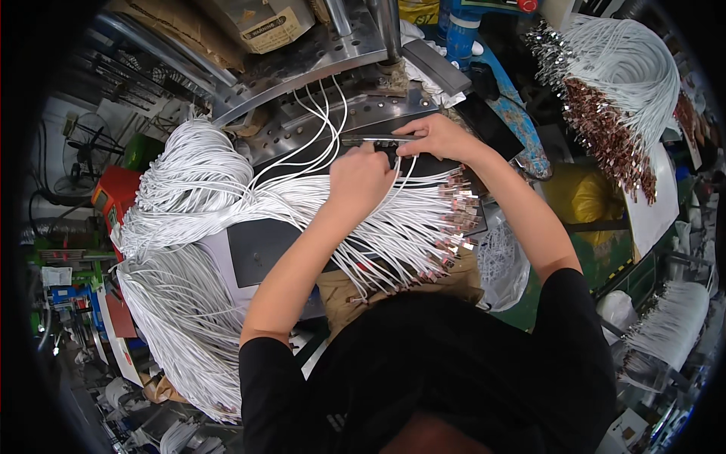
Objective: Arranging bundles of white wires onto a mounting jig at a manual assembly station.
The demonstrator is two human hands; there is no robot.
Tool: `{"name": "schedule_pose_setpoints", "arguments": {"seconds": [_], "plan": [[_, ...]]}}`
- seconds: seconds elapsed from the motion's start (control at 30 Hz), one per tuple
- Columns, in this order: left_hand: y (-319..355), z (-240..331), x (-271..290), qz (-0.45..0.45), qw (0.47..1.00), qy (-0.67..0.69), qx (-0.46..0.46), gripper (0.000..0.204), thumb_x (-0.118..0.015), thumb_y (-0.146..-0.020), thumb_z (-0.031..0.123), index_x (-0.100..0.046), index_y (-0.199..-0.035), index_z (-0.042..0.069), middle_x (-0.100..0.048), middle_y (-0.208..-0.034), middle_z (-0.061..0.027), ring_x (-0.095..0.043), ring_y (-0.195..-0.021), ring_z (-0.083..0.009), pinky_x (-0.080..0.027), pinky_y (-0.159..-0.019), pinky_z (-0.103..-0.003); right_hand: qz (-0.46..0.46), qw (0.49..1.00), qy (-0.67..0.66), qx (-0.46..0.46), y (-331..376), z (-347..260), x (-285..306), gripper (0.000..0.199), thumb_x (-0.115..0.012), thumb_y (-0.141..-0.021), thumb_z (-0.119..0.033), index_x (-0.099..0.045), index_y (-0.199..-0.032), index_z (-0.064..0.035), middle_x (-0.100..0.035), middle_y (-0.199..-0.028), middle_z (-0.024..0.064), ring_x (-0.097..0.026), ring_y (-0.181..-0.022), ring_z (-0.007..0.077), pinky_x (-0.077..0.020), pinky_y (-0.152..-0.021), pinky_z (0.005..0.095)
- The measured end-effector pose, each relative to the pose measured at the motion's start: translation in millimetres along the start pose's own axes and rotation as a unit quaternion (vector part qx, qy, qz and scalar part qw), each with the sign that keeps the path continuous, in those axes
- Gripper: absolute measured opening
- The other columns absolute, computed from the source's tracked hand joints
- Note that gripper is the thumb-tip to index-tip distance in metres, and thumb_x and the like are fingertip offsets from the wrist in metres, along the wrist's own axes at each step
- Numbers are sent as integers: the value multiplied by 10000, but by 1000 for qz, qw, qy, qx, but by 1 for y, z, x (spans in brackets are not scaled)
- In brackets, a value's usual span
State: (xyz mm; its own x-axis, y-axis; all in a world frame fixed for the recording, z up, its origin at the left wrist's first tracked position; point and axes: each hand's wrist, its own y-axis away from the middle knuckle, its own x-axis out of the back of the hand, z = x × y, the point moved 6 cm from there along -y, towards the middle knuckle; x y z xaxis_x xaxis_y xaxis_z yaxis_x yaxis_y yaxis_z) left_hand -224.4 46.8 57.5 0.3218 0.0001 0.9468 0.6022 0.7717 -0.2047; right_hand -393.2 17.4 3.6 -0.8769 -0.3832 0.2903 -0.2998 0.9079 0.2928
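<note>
Both my hands meet at a small dark metal fixture [387,146] on the far side of the bench. My left hand [360,181] is curled closed against its near left side, with its fingertips hidden. From the right, my right hand [435,138] pinches the end of a white cable that runs down from under its fingers. A thin metal bar lies across the fixture beside the right fingertips. Below my hands a thick fan of white cables [378,227] spreads rightward, its ends tipped with shiny and copper-coloured metal terminals [463,200].
Looped white cable bundles [193,166] are heaped at the left, and more hang [189,325] below. A perforated metal shelf [318,64] carrying a cardboard box [265,23] rises beyond the fixture. Another terminal-tipped bundle [628,76] lies far right, past a worn blue surface [514,113].
</note>
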Motion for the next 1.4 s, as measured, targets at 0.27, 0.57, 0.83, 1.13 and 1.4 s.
{"name": "schedule_pose_setpoints", "arguments": {"seconds": [0.27,0.57,0.83,1.13,1.4], "plan": [[3,-8,-12,55,997,-25,37,221,-675,-873,241,-675,-772,45,-640,-834,-121,-669,-739,-326,-524,-643,-437,33,993,-84,82,-10,11,-4,475,-827,-807,-289,-700,-1149,16,-741,-925,58,-645,-771,100,-501,-726,242],[7,-13,-11,62,997,0,53,236,-685,-888,232,-654,-756,39,-620,-788,-121,-657,-690,-325,-514,-612,-438,25,992,15,125,-11,15,-5,443,-825,-805,-318,-716,-1107,-13,-742,-931,79,-664,-822,134,-505,-765,288],[2,-12,6,103,993,4,52,244,-678,-900,229,-653,-781,19,-630,-803,-138,-657,-751,-338,-518,-675,-441,93,975,153,134,-5,2,-4,372,-764,-849,-376,-735,-1039,-57,-713,-939,105,-658,-889,251,-501,-793,358],[-41,-159,-22,112,687,622,358,428,-511,-1048,304,-543,-1227,-83,-672,-941,-124,-648,-817,-249,-514,-737,-338,424,757,327,374,-114,-62,10,273,-672,-904,-306,-696,-1039,-70,-662,-987,130,-602,-972,350,-494,-854,462],[-27,-143,-34,13,637,697,329,419,-440,-1084,328,-591,-1168,-54,-362,-660,78,-281,-549,-56,-260,-505,-245,349,852,185,343,-236,-66,34,112,-577,-942,-152,-642,-924,-63,-646,-890,81,-600,-818,208,-505,-696,351]]}}
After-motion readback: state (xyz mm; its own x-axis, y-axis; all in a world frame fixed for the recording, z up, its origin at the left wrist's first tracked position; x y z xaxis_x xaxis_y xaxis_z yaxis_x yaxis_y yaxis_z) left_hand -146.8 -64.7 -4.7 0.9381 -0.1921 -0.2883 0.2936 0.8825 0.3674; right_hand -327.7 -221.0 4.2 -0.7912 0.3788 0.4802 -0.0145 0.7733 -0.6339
